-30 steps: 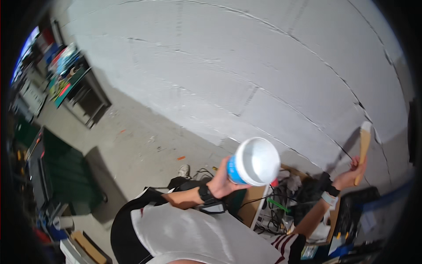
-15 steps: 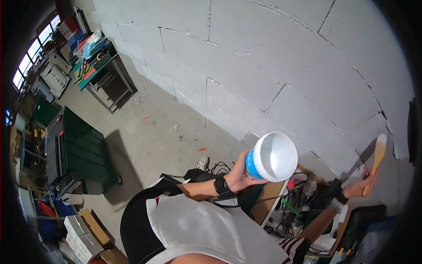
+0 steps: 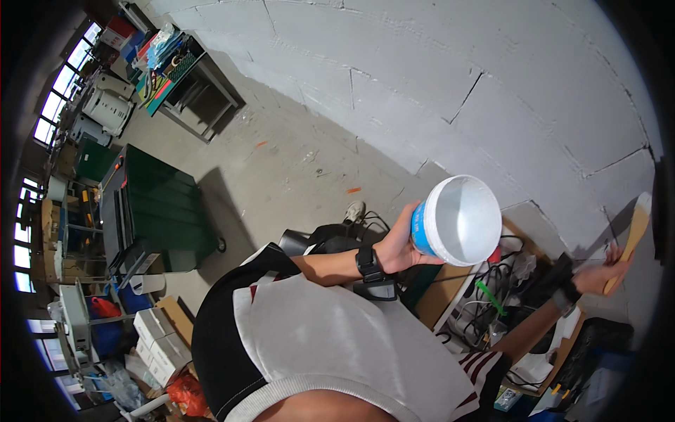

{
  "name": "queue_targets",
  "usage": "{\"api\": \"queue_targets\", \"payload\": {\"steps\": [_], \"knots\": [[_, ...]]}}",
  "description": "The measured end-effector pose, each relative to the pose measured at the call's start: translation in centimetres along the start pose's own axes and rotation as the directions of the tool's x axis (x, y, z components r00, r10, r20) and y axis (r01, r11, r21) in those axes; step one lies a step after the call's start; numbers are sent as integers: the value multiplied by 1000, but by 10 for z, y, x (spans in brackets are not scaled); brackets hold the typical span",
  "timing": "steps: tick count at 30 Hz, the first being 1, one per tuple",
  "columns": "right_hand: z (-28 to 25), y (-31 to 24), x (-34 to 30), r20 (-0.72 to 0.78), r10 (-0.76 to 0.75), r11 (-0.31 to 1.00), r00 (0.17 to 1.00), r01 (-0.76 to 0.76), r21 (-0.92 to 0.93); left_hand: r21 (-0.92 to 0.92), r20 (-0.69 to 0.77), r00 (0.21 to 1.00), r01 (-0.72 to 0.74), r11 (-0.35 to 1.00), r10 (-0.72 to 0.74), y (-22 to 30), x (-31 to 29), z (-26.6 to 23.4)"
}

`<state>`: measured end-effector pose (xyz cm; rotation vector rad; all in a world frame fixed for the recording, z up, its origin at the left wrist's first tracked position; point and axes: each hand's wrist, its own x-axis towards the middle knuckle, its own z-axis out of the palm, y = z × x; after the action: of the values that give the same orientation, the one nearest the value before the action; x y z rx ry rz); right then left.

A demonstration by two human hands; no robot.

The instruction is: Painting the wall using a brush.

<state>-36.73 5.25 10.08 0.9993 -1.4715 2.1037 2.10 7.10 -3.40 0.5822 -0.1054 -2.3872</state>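
A white plastic tub with a blue label (image 3: 465, 220) is tilted toward me, its open mouth showing pale, whitish insides. My left hand (image 3: 399, 246) wraps round its labelled side, thumb toward the top. Off to the right, my right hand (image 3: 603, 276) grips the wooden handle of a paintbrush (image 3: 636, 235). The brush points upward, its whitish bristles close to the pale block wall (image 3: 422, 98); whether they touch it I cannot tell. Dark bands circle both wrists.
Below the tub, a crate of tangled cables and tools (image 3: 492, 302) stands against the wall. A green wheeled cabinet (image 3: 165, 214) is on the left, with a green-topped table (image 3: 176, 77) behind it. White boxes (image 3: 158, 344) and loaded shelves line the lower left.
The view has shifted, so floor and cabinet sit further right and higher. The tub and the brush also appear higher and further right. Both hands keep their hold.
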Motion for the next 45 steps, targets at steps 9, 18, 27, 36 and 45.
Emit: {"api": "queue_targets", "payload": {"steps": [9,18,27,36,45], "knots": [[-13,34,-25,127,209,978,970,-206,-38,-4,47,997,-55,998,55,4,-12,5],[18,11,7,45,122,991,992,-124,43,-36,19,999,-45,998,46,0,-14,6],[-35,21,15,25,115,989,993,-112,-91,-48,249,967,-36,998,47,0,-1,6],[7,-11,-2,77,66,994,995,-72,78,-107,240,969,82,991,-55,-7,-1,6],[4,-60,23,17,81,987,997,-82,137,-63,241,956,186,981,-166,-13,12,7]]}}
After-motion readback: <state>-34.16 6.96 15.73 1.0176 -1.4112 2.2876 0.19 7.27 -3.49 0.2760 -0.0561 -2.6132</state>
